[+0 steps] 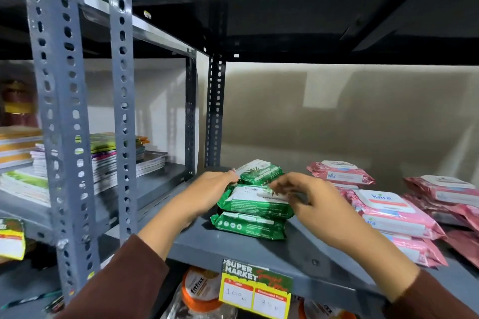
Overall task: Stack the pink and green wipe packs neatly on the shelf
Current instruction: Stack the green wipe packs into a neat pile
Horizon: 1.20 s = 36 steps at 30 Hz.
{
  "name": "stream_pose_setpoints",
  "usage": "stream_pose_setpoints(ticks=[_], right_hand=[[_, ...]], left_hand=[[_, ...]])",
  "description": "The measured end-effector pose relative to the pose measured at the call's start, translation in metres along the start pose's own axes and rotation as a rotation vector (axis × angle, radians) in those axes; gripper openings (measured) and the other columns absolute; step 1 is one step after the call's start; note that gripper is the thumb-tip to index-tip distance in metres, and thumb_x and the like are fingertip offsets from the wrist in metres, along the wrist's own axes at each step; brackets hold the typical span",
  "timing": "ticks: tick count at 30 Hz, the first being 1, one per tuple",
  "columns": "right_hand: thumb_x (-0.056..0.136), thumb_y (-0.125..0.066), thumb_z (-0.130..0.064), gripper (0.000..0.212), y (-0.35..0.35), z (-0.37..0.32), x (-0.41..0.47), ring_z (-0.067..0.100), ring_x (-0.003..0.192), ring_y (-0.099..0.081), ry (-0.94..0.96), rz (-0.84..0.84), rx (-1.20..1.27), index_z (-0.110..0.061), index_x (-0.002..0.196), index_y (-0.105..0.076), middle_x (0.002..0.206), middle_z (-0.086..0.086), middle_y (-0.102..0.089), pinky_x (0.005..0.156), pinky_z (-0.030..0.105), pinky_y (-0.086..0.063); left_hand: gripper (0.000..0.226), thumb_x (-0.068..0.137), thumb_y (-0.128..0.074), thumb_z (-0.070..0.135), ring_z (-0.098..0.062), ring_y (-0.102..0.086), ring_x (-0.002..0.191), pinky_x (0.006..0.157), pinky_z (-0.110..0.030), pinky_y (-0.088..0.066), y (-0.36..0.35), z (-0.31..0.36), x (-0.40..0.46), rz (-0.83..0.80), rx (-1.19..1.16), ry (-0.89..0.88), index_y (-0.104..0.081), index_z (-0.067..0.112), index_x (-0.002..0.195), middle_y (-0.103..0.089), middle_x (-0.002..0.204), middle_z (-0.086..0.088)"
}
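Observation:
Two green wipe packs [252,211] lie stacked near the front left of the grey shelf [259,248]. A third green pack [260,171] lies just behind them. My left hand [210,193] rests flat against the left end of the upper stacked pack. My right hand [308,198] hovers at that pack's right end, fingers curled on its top edge. To the right lies a front stack of pink wipe packs [394,212]. Farther back sits another pink pack [342,173], and more pink packs [445,194] lie at the right edge.
A perforated steel upright [215,111] stands behind the green packs. A price tag [255,290] hangs from the shelf's front edge, with jars [199,290] below it. The neighbouring rack on the left holds stacks of books [108,158].

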State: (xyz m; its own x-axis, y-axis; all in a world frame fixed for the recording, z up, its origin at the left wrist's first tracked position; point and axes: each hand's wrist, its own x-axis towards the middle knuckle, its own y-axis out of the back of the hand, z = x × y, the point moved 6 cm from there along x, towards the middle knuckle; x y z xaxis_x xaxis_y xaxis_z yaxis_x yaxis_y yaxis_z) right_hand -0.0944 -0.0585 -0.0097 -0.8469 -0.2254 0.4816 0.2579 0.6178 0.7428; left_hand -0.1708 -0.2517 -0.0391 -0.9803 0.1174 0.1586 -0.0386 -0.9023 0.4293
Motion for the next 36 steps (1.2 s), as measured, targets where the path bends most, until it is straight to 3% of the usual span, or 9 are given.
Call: stream_pose_setpoints(ticks=[6, 10, 13, 16, 19, 22, 25, 31, 36], right_hand=[[0.094, -0.044, -0.016, 0.033, 0.000, 0.003, -0.004, -0.007, 0.062, -0.050, -0.084, -0.141, -0.204, -0.033, 0.108, -0.069, 0.072, -0.017, -0.061, 0.070, 0.030, -0.042], [0.084, -0.034, -0.069, 0.049, 0.001, 0.004, 0.005, 0.014, 0.108, -0.055, -0.129, -0.204, -0.311, -0.044, 0.112, -0.065, 0.102, -0.011, -0.060, 0.094, 0.049, -0.044], [0.058, -0.032, -0.099, 0.090, -0.002, -0.003, 0.006, 0.021, 0.112, -0.052, -0.104, -0.295, -0.329, -0.043, 0.120, -0.064, 0.104, -0.007, -0.057, 0.097, 0.051, -0.043], [0.065, -0.060, -0.079, 0.074, -0.004, -0.013, 0.008, 0.015, 0.117, -0.052, -0.089, -0.359, -0.348, -0.044, 0.130, -0.058, 0.121, -0.009, -0.057, 0.099, 0.044, -0.044], [0.075, -0.067, -0.049, 0.054, -0.005, -0.012, 0.013, 0.010, 0.109, -0.059, -0.101, -0.430, -0.238, -0.055, 0.127, -0.056, 0.126, -0.014, -0.062, 0.099, 0.037, -0.047], [0.084, -0.066, -0.030, 0.050, -0.007, -0.009, 0.017, 0.008, 0.116, -0.059, -0.108, -0.462, -0.107, -0.053, 0.128, -0.058, 0.137, -0.012, -0.060, 0.093, 0.019, -0.046], [0.091, -0.060, -0.018, 0.050, -0.012, -0.003, 0.019, 0.004, 0.117, -0.056, -0.090, -0.465, -0.041, -0.043, 0.135, -0.056, 0.144, -0.014, -0.054, 0.078, 0.001, -0.036], [0.093, -0.057, -0.028, 0.044, -0.005, -0.001, 0.023, 0.017, 0.125, -0.058, -0.118, -0.501, -0.046, -0.047, 0.133, -0.057, 0.138, -0.008, -0.061, 0.111, 0.032, -0.039], [0.098, -0.050, -0.022, 0.036, 0.040, 0.010, 0.084, 0.018, 0.124, -0.056, -0.275, -0.232, 0.164, -0.029, 0.131, -0.061, 0.134, -0.004, -0.062, 0.110, 0.047, -0.039]], left_hand=[[0.074, 0.087, -0.016, 0.076, -0.013, -0.071, 0.082, 0.090, -0.038, -0.048, 0.014, 0.024, -0.043, 0.101, 0.062, -0.087, -0.071, 0.026, 0.093, -0.079, 0.073, 0.004], [0.080, 0.085, -0.007, 0.074, -0.009, -0.068, 0.097, 0.087, -0.038, -0.042, -0.005, 0.043, -0.078, -0.148, -0.036, -0.079, -0.067, 0.026, 0.105, -0.080, 0.082, 0.000], [0.062, 0.091, -0.025, 0.067, -0.017, -0.070, 0.092, 0.084, -0.039, -0.048, 0.012, 0.045, -0.076, 0.032, -0.106, -0.155, -0.069, 0.025, 0.102, -0.080, 0.080, -0.001], [0.031, 0.097, -0.051, 0.045, -0.022, -0.069, 0.093, 0.082, -0.036, -0.051, 0.031, 0.033, -0.064, 0.250, -0.119, -0.164, -0.073, 0.024, 0.091, -0.079, 0.086, 0.001], [0.009, 0.091, -0.064, 0.034, -0.018, -0.068, 0.094, 0.088, -0.039, -0.054, 0.029, 0.019, -0.051, 0.259, 0.010, -0.182, -0.073, 0.033, 0.089, -0.075, 0.093, 0.010], [0.018, 0.091, -0.065, 0.036, -0.024, -0.070, 0.090, 0.082, -0.036, -0.055, 0.011, 0.013, -0.044, 0.112, 0.119, -0.188, -0.070, 0.040, 0.108, -0.074, 0.111, 0.008], [0.031, 0.095, -0.062, 0.035, -0.003, -0.051, 0.120, 0.092, -0.020, -0.035, -0.003, 0.009, -0.040, 0.022, 0.173, -0.207, -0.067, 0.034, 0.125, -0.054, 0.139, 0.016], [0.012, 0.093, -0.061, 0.040, -0.003, -0.063, 0.106, 0.090, -0.024, -0.047, 0.007, 0.011, -0.036, 0.081, 0.045, -0.181, -0.071, 0.041, 0.099, -0.069, 0.109, 0.024], [0.025, 0.093, -0.063, 0.032, -0.018, -0.073, 0.074, 0.087, -0.036, -0.057, 0.038, 0.032, 0.015, 0.196, -0.005, -0.040, -0.076, 0.012, 0.086, -0.080, 0.079, 0.000]])
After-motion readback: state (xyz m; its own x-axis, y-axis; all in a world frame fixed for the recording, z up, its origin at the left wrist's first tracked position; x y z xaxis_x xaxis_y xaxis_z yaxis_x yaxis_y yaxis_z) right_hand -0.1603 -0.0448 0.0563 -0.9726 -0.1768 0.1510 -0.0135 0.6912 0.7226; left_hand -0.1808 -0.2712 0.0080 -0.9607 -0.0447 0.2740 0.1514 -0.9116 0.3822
